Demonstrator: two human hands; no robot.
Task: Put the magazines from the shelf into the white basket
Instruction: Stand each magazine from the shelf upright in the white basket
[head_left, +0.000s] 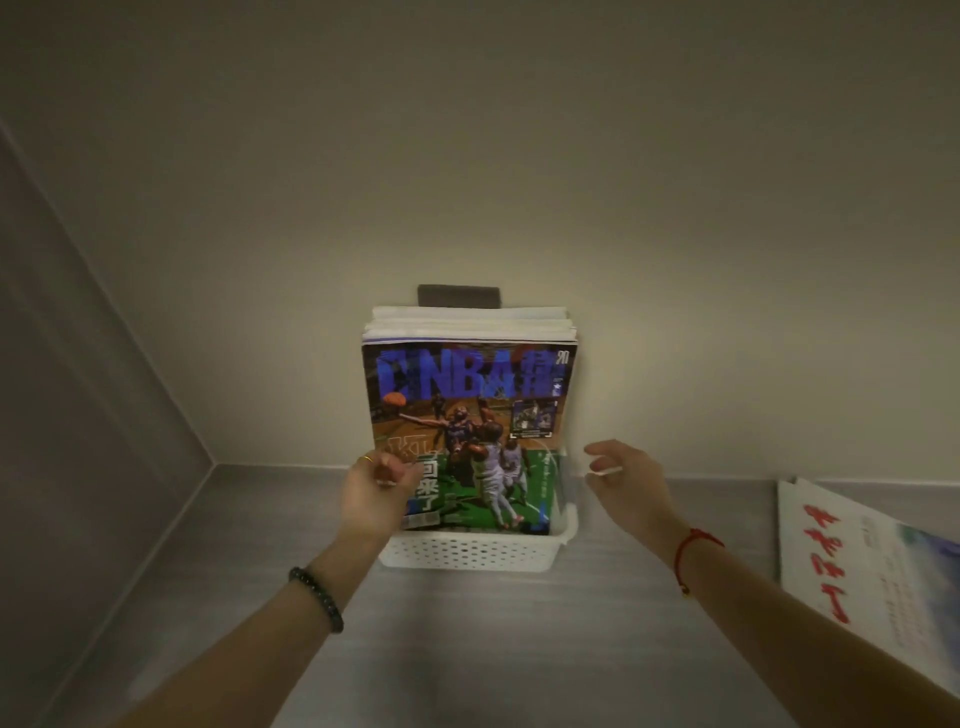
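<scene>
Magazines in a thick upright stack (470, 327) fill the white perforated plastic basket (470, 555), leaning back against the cream wall behind it. The front magazine (467, 415), a glossy issue with blue NBA lettering over a basketball scene, faces the camera; its foot sits inside the basket and its top rises well above the rim. Behind the basket, a dark grey rectangular patch (458, 296) on the wall shows just over the top of the stack.

At the basket's left front corner, the left hand (376, 486) has its fingers curled in, pinching the lower left edge of the front magazine; a thin gold ring (367, 459) sits on one finger and a dark bead bracelet (317, 597) circles the wrist. Just to the right of the basket, the right hand (623, 478) is released, fingers loosely bent and grasping nothing, apart from the basket's raised right side. A red string bracelet (691, 556) is on that wrist.

The basket rests on a grey shelf board (260, 519). Well to the right of the basket, a white paper magazine with red brush characters (852, 561) lies flat on the shelf, partly cut off by the picture's edge.
</scene>
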